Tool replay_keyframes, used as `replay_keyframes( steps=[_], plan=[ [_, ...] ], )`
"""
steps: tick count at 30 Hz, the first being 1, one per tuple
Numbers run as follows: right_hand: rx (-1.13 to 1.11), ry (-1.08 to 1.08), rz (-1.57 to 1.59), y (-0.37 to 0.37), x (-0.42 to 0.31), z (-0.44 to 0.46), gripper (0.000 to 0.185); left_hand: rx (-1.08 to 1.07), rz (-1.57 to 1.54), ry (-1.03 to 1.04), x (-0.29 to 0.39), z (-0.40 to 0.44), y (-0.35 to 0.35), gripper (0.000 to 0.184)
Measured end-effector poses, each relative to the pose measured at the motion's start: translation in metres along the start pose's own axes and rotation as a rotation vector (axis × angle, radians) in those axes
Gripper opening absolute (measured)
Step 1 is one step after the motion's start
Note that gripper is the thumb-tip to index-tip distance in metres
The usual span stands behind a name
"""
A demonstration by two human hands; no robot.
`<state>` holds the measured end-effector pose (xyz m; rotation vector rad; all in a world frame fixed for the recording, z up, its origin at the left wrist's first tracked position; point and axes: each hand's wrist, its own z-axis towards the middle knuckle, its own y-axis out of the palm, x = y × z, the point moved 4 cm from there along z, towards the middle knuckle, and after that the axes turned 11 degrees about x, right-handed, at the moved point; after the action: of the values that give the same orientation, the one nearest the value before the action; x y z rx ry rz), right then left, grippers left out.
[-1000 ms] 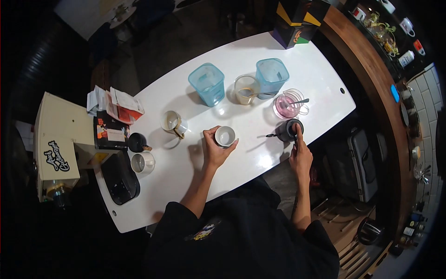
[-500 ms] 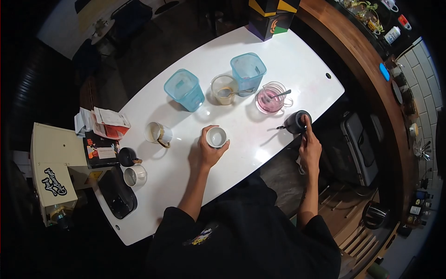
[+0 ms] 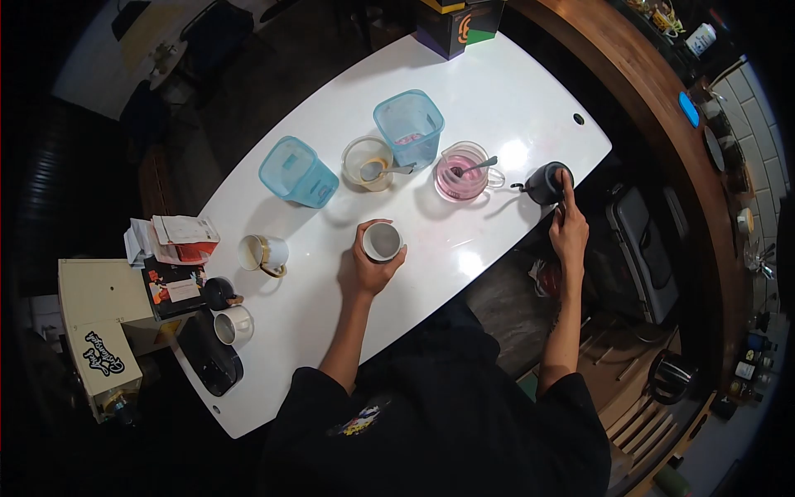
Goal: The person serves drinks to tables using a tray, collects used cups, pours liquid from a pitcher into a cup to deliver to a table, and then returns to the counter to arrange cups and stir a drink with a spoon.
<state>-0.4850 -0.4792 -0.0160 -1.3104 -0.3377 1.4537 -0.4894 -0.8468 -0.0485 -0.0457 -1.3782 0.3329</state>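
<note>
Fingers and thumb of my left hand [image 3: 374, 269] wrap round a small handleless white cup [image 3: 383, 243] with a greyish inside, at the middle of the table. My right hand [image 3: 570, 236] is at a black kettle [image 3: 544, 184] with a thin spout, near the right table edge. Its index finger stretches over the kettle's top, while the other fingers curl at the handle side, partly hidden. Left of the kettle stands a glass jug [image 3: 451, 189] of pink liquid with a spoon [image 3: 483, 164] in it. Beside that is a clear vessel [image 3: 356, 156] with a strainer [image 3: 373, 170].
Two blue plastic containers [image 3: 298, 176] stand behind on the white table [image 3: 331, 228]. Two mugs [image 3: 277, 251], a small black cup [image 3: 219, 291], paper packets [image 3: 184, 232] and a dark tray [image 3: 203, 352] are at left. Black boxes [image 3: 447, 33] sit at the far end.
The view has shifted, so most table items appear further left. My right hand and the kettle have moved right, away from the jug. My left hand still holds the cup, now tipped slightly differently.
</note>
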Motion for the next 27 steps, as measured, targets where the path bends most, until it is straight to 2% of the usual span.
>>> replay_keyframes(
  steps=[8,12,13,15,16,17,19,20,21,23,27],
  plan=[
    [-0.04,0.015,0.011,0.021,0.003,0.049,0.08,0.073,0.033,0.044,-0.009,0.0,0.012,0.049],
    [-0.041,-0.03,0.004,0.029,0.003,0.062,0.079,0.074,0.087,-0.055,0.008,-0.001,0.014,0.049],
    [-0.091,-0.009,0.014,0.028,0.002,0.063,0.074,0.069,0.087,-0.066,0.01,0.001,0.015,0.048],
    [0.013,-0.065,0.021,0.029,0.002,0.062,0.076,0.105,0.064,-0.033,0.005,0.0,0.015,0.047],
    [-0.015,-0.023,0.009,0.022,-0.006,0.061,0.072,0.107,0.047,-0.019,0.002,-0.001,0.016,0.047],
    [0.153,-0.162,-0.046,0.017,-0.009,0.059,0.066,0.111,0.028,-0.003,-0.001,0.0,0.017,0.047],
    [0.429,-0.223,-0.026,0.003,-0.024,0.051,0.055,0.117,0.035,-0.003,-0.001,0.002,0.017,0.048],
    [0.414,-0.124,0.21,0.002,-0.031,0.043,0.045,0.127,0.029,0.001,-0.002,0.0,0.018,0.048],
    [0.411,-0.127,0.22,0.001,-0.036,0.034,0.045,0.137,0.02,0.005,-0.005,-0.002,0.018,0.049],
    [0.065,-0.17,0.365,0.016,-0.048,0.025,0.04,0.14,0.001,0.031,-0.011,0.0,0.019,0.05],
    [0.011,-0.203,0.468,0.043,-0.087,0.003,0.041,0.124,-0.035,0.015,-0.009,0.0,0.02,0.05]
  ],
)
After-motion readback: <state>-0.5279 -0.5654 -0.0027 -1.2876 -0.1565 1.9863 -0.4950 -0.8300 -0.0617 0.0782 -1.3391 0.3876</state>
